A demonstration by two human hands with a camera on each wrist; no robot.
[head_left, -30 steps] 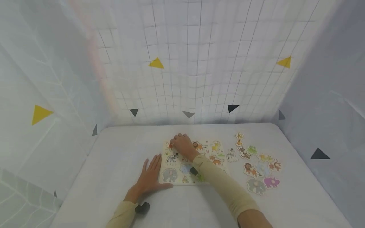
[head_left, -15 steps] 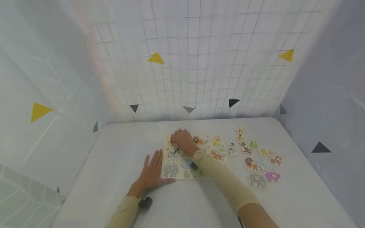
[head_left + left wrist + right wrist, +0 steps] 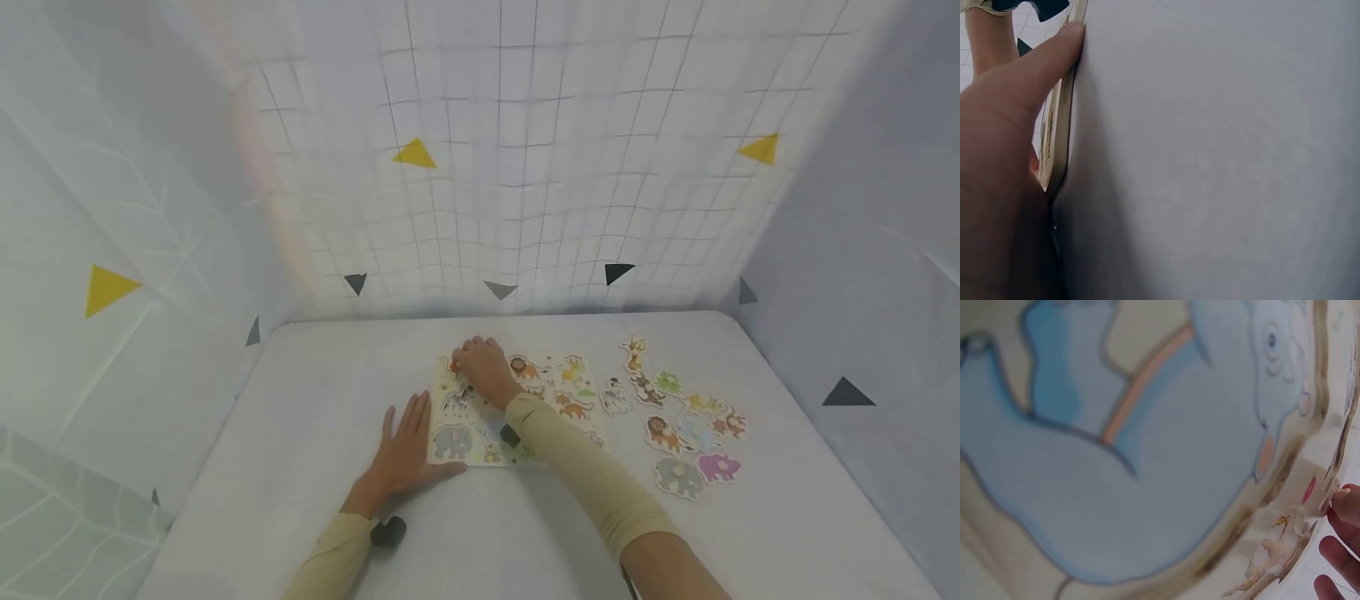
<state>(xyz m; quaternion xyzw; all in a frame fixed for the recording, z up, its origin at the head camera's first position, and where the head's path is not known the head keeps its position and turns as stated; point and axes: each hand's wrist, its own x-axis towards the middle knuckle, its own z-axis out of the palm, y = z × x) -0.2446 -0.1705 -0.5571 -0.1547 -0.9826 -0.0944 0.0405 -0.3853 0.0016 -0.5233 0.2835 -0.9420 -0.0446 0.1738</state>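
A pale wooden puzzle board (image 3: 510,462) printed with animals lies on the white table. My left hand (image 3: 405,454) rests flat beside its lower left corner, fingers along the left edge and thumb along the front edge. In the left wrist view, the thumb (image 3: 1054,59) touches the board's side (image 3: 1060,131). My right hand (image 3: 483,371) is over the top left of the board, its curled fingers pinching an orange animal puzzle piece (image 3: 453,367), mostly hidden. The right wrist view shows these fingertips (image 3: 1338,553) at the far edge of a recess, beyond a blue elephant picture (image 3: 1166,487).
Loose animal pieces lie right of the board, among them a zebra (image 3: 615,398), a giraffe (image 3: 634,354), a lion (image 3: 663,433), a grey elephant (image 3: 678,477) and a purple hippo (image 3: 718,467). A gridded white sheet (image 3: 555,208) hangs behind the table.
The head view has shifted slightly. Both hands keep nearly the same places on the board, with the right fingers still curled at its top left. The loose pieces have not moved.
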